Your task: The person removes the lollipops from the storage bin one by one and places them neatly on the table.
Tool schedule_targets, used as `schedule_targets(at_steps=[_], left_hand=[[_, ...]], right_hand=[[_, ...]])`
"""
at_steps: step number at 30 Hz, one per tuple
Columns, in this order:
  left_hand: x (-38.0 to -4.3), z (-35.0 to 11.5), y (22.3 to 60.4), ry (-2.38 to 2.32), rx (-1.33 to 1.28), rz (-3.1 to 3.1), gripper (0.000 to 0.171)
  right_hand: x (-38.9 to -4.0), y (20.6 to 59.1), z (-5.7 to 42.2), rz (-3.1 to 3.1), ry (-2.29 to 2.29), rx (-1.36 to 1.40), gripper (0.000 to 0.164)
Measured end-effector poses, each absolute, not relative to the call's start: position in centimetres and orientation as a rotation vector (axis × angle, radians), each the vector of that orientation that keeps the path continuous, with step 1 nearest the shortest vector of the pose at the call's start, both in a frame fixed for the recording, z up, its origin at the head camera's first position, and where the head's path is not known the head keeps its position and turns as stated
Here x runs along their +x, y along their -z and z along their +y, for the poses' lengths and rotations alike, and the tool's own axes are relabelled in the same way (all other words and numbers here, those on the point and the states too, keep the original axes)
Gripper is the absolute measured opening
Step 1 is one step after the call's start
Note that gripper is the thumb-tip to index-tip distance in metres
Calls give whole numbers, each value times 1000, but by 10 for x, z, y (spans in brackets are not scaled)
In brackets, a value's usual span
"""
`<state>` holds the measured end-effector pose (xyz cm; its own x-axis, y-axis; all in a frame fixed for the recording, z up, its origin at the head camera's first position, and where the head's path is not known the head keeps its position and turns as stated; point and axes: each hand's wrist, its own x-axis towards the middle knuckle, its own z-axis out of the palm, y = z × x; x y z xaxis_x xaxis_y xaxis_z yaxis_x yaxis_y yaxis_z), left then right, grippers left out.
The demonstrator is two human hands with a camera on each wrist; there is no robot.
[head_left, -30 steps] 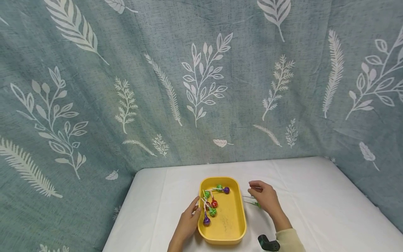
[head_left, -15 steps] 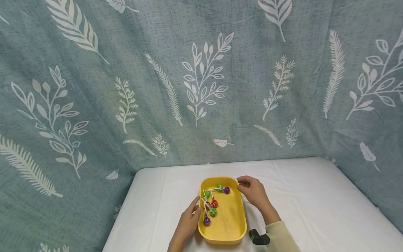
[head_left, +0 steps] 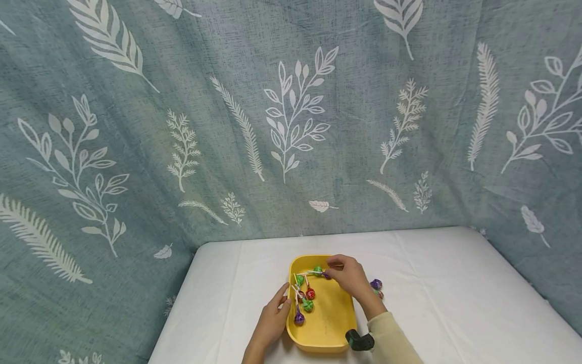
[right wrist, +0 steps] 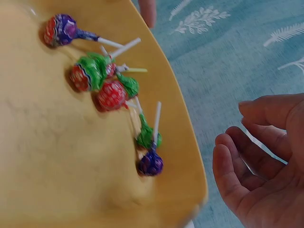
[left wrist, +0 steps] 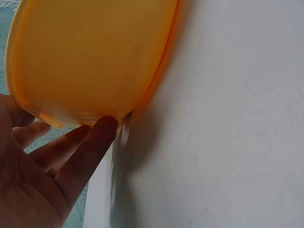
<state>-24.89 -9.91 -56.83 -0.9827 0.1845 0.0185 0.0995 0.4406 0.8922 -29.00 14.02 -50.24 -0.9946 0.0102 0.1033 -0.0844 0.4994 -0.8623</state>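
Observation:
Several wrapped lollipops lie in a yellow tray (head_left: 325, 328), mostly along its left side and far end. Among them are a purple lollipop (head_left: 298, 318), a red lollipop (head_left: 310, 293) and a green lollipop (head_left: 307, 305). Against the tray's left wall rests my left hand (head_left: 272, 318), its fingertips touching the outside near the rim, as the left wrist view (left wrist: 61, 156) also has it. My right hand (head_left: 349, 276) hovers over the tray's far right corner, overlapping another purple lollipop. In the right wrist view its fingers (right wrist: 228, 171) are loosely bent and hold nothing.
More lollipops (head_left: 376, 285), purple and red-green, lie on the white tabletop (head_left: 436, 303) just right of the tray, partly behind my right forearm. A black wrist camera (head_left: 359, 340) overlaps the tray's near right corner. Behind the table hangs a leaf-patterned curtain (head_left: 345, 202).
My right hand has moved left, from above the lollipops beside the tray to over the tray's far right corner. Lollipops on the table have come into view. My left hand stays put.

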Motion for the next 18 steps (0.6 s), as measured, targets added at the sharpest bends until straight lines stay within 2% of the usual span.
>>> schedule_targets(at_steps=[18], left_hand=[[-250, -100, 570, -1601, 252, 2608, 49]], right_hand=[[-308, 524, 106, -2697, -1464, 131, 23]])
